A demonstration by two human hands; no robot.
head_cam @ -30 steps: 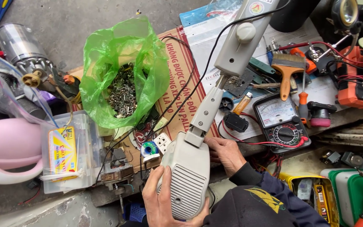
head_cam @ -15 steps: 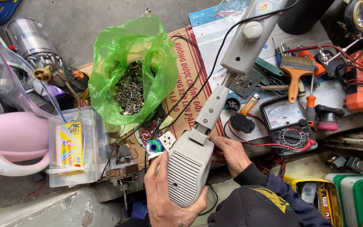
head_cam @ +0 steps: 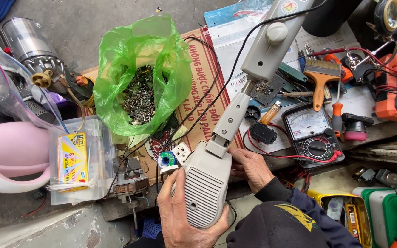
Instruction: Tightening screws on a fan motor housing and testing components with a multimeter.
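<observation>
Two hands are on the grey appliance (head_cam: pixel 226 138), a long jointed thing with a ribbed, vented base at the near end and a boxy upper body with a round white knob at the far end. Its long axis runs diagonally, from the person's lap up and away to the right, over the cluttered desk (head_cam: pixel 198 50). The left hand (head_cam: pixel 180 216) cups the vented base from below and from the left, fingers closed round its edge, so this grip carries the weight. The right hand (head_cam: pixel 249 167) lies just beside the neck where the base meets the narrow arm, fingers curled against its right side (whether it truly clamps or merely steadies, I cannot tell). Both hands sit at the near end; the far end with the knob is well beyond either of them, though the right hand is the nearer along the shaft. A black cord (head_cam: pixel 235 69) trails from the upper body down across the cardboard. To the left, a green plastic bag (head_cam: pixel 138 69) full of screws stands open, and beside it a clear plastic box (head_cam: pixel 76 158). To the right lie an analogue multimeter (head_cam: pixel 313 135), a paintbrush (head_cam: pixel 321 76) with an orange handle, and a small spool of solder (head_cam: pixel 166 160) just beside the base.
</observation>
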